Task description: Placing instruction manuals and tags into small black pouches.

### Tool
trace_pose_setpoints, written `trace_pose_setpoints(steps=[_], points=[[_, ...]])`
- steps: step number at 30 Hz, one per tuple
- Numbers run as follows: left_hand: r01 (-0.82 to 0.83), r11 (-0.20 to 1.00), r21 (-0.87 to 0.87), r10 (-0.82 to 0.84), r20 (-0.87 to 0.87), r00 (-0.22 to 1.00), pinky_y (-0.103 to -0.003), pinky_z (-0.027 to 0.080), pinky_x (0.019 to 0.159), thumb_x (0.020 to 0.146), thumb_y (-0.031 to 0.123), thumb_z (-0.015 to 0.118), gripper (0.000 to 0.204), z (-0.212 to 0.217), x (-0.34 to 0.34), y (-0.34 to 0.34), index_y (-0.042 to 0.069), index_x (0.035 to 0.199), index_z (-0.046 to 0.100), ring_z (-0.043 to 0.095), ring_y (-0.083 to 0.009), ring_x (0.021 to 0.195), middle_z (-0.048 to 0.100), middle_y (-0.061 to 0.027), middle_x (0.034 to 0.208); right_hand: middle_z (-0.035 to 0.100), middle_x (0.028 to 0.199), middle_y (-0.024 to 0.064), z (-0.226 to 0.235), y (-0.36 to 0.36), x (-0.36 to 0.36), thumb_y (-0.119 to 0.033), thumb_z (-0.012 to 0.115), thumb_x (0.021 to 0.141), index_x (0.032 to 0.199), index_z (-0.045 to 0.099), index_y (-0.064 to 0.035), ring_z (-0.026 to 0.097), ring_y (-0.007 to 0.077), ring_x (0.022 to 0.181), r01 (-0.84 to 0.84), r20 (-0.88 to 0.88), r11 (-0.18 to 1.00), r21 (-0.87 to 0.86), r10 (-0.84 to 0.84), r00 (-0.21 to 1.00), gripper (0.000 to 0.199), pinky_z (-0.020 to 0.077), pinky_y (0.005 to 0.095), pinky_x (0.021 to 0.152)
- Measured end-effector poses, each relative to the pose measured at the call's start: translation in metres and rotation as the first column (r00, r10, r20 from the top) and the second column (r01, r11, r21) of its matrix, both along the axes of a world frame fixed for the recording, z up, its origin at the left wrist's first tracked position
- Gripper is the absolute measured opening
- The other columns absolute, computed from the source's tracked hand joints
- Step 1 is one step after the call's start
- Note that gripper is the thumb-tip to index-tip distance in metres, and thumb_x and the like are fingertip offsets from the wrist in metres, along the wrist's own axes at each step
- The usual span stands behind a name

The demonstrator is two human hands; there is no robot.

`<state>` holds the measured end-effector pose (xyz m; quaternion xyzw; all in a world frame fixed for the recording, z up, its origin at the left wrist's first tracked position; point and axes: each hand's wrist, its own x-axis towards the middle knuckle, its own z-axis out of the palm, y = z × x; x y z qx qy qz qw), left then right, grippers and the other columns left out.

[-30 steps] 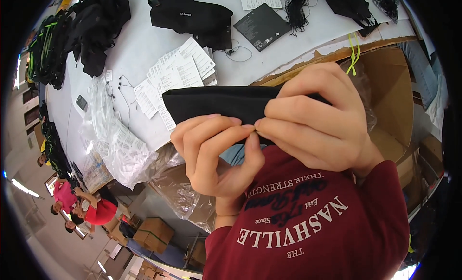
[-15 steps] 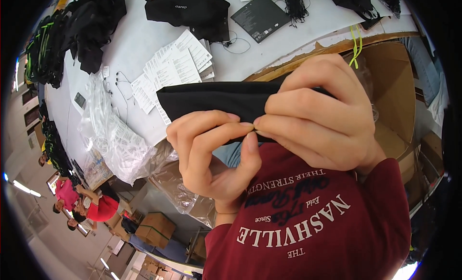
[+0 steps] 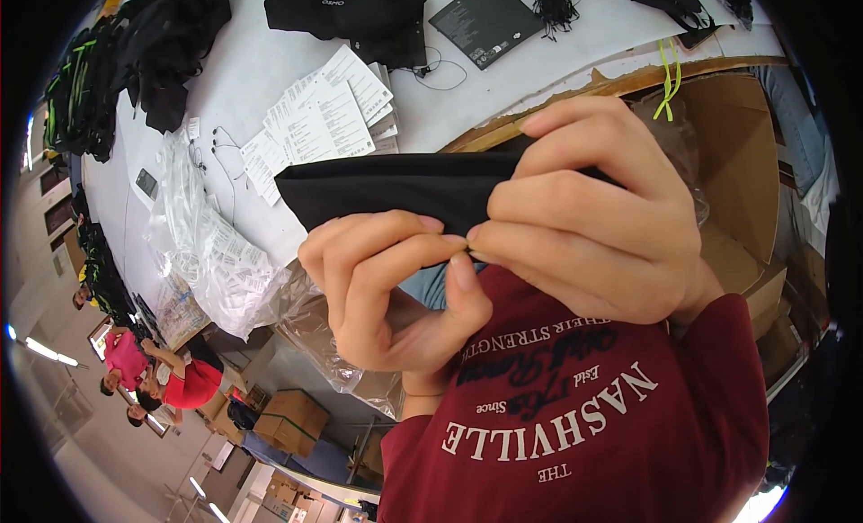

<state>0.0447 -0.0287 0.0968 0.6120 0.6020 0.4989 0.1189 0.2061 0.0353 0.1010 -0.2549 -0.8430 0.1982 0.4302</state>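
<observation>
I hold a folded black cloth piece (image 3: 395, 188) close to my face, above the edge of a white table (image 3: 243, 82). My left hand (image 3: 391, 285) pinches its lower edge between thumb and fingertips. My right hand (image 3: 593, 222) wraps over its right part, fingers curled around it, and covers that end. Both hands meet at the cloth's lower edge. My dark red sleeve with white lettering (image 3: 575, 415) fills the lower right.
On the table lie a stack of white printed sheets (image 3: 319, 118), clear plastic bags (image 3: 211, 253), black garments (image 3: 355, 15), a dark flat booklet (image 3: 485, 19) and thin cords. An open cardboard box (image 3: 728, 163) stands at right. Other people (image 3: 153, 370) and cartons are at lower left.
The cloth and both hands have shifted slightly left and nearer the camera. The grip of both hands is the same.
</observation>
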Motion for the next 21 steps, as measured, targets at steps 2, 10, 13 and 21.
trace_pose_setpoints(steps=[2,10,13,21], points=[[-0.001,1.000,0.001,0.001,-0.002,1.000,-0.031,0.043,0.076,0.059,0.005,0.071,0.019,-0.0014,-0.0011,-0.0006,0.012,0.077,0.068,0.054,-0.0199,0.081,0.064,-0.0006,0.082,0.063,0.081,0.0025,0.0000,-0.0002,-0.0002,-0.013,0.076,0.062,0.079,0.070,-0.0043,0.056,0.0205,0.077,-0.012,0.013,1.000,-0.004,0.012,1.000,0.020,0.0522,0.0392,0.075],[-0.002,1.000,-0.020,0.003,0.054,0.999,-0.032,0.041,0.076,0.060,0.006,0.070,0.019,-0.0029,-0.0003,-0.0013,0.011,0.078,0.068,0.053,-0.0194,0.080,0.064,-0.0021,0.082,0.063,0.081,0.0021,0.0003,0.0010,0.0004,-0.012,0.076,0.060,0.078,0.070,-0.0048,0.056,0.0204,0.077,0.016,0.012,1.000,-0.010,-0.016,1.000,0.020,0.0519,0.0394,0.076],[0.002,1.000,-0.018,0.000,0.090,0.996,-0.032,0.041,0.076,0.061,0.007,0.072,0.018,-0.0038,-0.0001,-0.0007,0.011,0.078,0.068,0.053,-0.0193,0.079,0.064,-0.0022,0.081,0.063,0.079,0.0024,-0.0006,0.0027,-0.0001,-0.013,0.073,0.059,0.077,0.070,-0.0042,0.056,0.0199,0.076,-0.014,0.008,1.000,0.017,0.014,1.000,0.020,0.0521,0.0392,0.075],[0.025,1.000,0.007,-0.025,0.029,0.999,-0.031,0.041,0.076,0.060,0.008,0.072,0.018,-0.0039,-0.0033,0.0007,0.012,0.078,0.068,0.053,-0.0188,0.079,0.064,-0.0015,0.081,0.063,0.078,0.0028,-0.0017,0.0013,-0.0018,-0.015,0.069,0.058,0.076,0.070,-0.0037,0.056,0.0197,0.074,-0.017,-0.022,1.000,-0.003,0.017,1.000,0.021,0.0522,0.0390,0.074]])
